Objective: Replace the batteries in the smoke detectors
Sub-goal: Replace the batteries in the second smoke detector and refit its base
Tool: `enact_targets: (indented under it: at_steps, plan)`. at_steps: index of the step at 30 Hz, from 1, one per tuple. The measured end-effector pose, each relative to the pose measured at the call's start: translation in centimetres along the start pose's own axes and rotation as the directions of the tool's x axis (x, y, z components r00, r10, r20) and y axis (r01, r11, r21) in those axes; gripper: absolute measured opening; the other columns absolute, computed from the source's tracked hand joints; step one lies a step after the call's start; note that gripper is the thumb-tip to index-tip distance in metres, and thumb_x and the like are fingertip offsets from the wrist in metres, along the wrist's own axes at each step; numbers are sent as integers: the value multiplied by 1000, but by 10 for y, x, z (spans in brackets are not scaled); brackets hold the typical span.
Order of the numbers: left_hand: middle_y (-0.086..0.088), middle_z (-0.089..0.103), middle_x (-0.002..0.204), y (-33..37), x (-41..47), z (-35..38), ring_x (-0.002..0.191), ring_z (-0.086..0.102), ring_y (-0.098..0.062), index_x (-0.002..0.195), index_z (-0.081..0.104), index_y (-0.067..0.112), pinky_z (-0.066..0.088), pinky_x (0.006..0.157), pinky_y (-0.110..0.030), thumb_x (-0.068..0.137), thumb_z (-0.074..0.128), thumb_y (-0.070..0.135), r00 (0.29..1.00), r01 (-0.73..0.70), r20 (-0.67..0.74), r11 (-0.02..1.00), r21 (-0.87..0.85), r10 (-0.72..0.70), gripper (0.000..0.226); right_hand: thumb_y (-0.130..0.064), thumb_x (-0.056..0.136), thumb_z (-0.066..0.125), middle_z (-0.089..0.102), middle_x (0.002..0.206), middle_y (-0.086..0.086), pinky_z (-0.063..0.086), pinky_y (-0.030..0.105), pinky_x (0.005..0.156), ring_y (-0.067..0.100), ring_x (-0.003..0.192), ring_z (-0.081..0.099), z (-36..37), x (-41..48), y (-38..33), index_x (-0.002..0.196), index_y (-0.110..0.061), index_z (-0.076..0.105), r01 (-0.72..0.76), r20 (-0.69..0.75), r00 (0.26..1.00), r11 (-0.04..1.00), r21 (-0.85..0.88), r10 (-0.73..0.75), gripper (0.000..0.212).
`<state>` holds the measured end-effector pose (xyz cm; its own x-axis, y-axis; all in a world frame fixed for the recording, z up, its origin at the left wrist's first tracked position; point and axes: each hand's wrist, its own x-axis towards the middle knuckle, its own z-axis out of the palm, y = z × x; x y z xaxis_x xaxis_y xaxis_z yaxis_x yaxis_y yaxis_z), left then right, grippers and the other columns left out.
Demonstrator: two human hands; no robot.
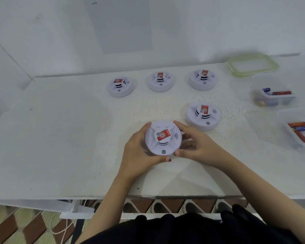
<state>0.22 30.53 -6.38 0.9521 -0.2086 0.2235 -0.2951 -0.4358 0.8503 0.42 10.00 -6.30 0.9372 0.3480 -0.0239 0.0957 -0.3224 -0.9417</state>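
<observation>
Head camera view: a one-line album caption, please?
Left hand and right hand hold a round white red-labelled smoke detector; four others sit on the white table.

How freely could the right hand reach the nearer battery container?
Probably yes, after letting go: the right hand grips the smoke detector, and only bare table separates it from the open container.

White table (60,138), cracked top, bore a back row: left detector (120,86), mid detector (160,81), right detector (203,79). 4th detector (203,115) sat front-rt; 5th detector (163,138) front-centre, contact w/ top unclear. Green-rimmed lid (253,65), far tub (287,100) & near tub (285,117), both w/ batteries, stood at rt.
</observation>
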Motion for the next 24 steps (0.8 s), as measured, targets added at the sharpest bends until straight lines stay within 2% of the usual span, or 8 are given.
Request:
enact_targets:
  at_steps: [4,6,9,13,18,24]
  plan:
    - [40,59,109,-8,4,-3,107,48,24,120,45,42,37,85,2,51,94,17,1000,25,-8,1000,-7,-25,88,-23,76,71,57,127,1,53,38,90,18,105,61,1,6,-5,143,-26,37,37,3,999,999,18,-37,76]
    - [29,57,118,-11,4,-3,111,46,23,128,46,35,36,88,2,51,94,22,999,33,-14,999,-6,-33,91,-20,81,68,60,125,1,53,42,89,22,105,63,1,7,-7,142,-24,39,50,22,998,997,64,-52,67]
    - [26,55,118,-14,4,-1,110,48,22,127,45,37,37,88,1,50,94,24,999,44,-10,999,-5,-44,92,-18,86,62,62,125,2,51,48,92,25,107,63,1,7,-8,141,-20,40,45,33,998,993,105,-49,60]
    - [16,58,126,-16,6,0,118,48,11,134,48,25,39,93,-3,49,95,29,998,55,-9,999,0,-55,97,-16,86,64,63,124,1,50,45,94,21,107,63,1,8,-4,143,-19,39,21,-10,1000,993,115,-20,62]
    - [30,50,123,-17,7,0,114,45,20,132,41,37,36,92,0,49,93,35,999,48,0,999,14,-48,98,-17,85,65,62,125,0,50,43,95,19,108,63,3,9,0,144,-18,37,12,-42,999,994,112,-7,65]
    - [27,48,123,-17,7,2,111,43,26,132,39,34,34,93,2,52,93,28,999,44,7,999,14,-44,96,-11,87,65,64,122,-2,50,40,95,16,107,63,4,8,1,144,-19,38,15,-60,998,994,107,-8,64]
